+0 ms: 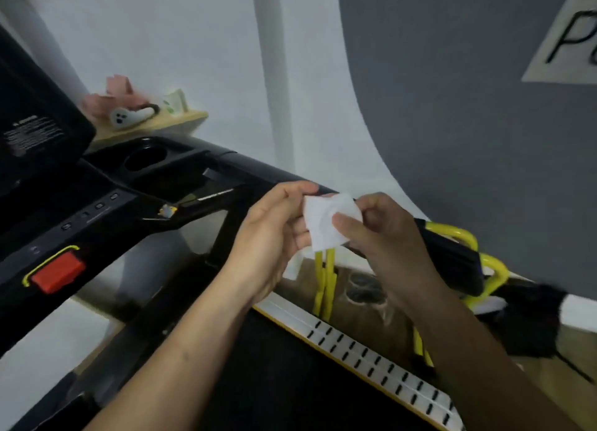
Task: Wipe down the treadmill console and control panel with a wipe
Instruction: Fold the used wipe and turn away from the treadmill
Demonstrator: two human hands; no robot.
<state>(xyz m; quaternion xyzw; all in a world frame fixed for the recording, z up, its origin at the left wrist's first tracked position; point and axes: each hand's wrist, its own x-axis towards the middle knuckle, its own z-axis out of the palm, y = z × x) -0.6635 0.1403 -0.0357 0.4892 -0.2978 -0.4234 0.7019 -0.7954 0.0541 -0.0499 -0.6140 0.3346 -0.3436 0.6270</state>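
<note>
1. Head view: a person at a treadmill holds a white wipe (324, 225) in mid-air between both hands. It is off to the right of the black console (42, 107) and touches no part of it.
2. The left hand (274, 233) curls its fingers and pinches the wipe's left edge. The right hand (384, 233) pinches the right side between its thumb and bent fingers.
3. The wipe looks thin, limp and very light, and is likely damp. It should crumple readily, so it is best folded into a pad and pressed flat under the fingers. It looks partly bunched here, seemingly being opened or refolded.
4. The count: one wipe, two hands and one red stop key (58, 270) on the control panel (135, 201). There is one cup holder (145, 159) and a row of at least four small buttons (99, 205). No wiping of the panel has begun.
</note>
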